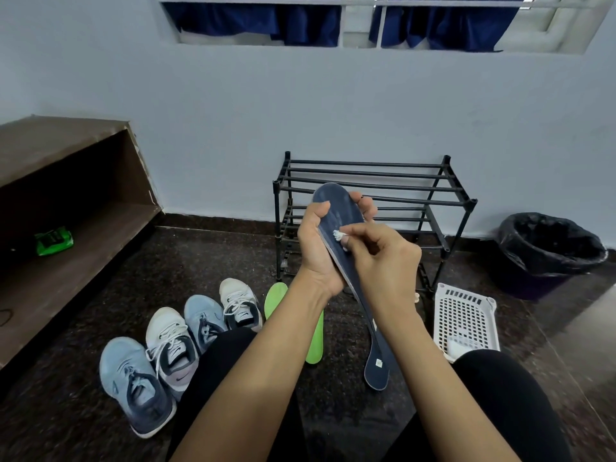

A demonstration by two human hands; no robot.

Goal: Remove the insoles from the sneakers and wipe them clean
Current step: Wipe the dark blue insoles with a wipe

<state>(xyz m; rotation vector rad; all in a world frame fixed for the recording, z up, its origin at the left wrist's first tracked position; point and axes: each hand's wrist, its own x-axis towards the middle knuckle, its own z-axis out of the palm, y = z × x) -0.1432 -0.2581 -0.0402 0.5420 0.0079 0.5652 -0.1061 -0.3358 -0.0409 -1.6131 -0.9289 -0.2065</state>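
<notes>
Left hand (316, 248): grips dark blue insole (336, 208) at frame centre, thumb on upper face, fingers curled round far edge. Toe end at 12 o'clock, heel end at 6 o'clock.
Right hand (383, 258): fingertips pinch small white wipe (338, 235), pressed on insole face.
Green insole (315, 345): flat on floor, 7 o'clock of held insole, partly hidden by left forearm.
Four sneakers (170, 341): row at 8 o'clock.
Shoe rack (366, 175): behind, 12 o'clock.
White basket (466, 318): 4 o'clock.

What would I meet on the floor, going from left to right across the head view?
Light blue sneaker → white sneaker → second light blue sneaker → second white sneaker → green insole → white basket → black bin.
</notes>
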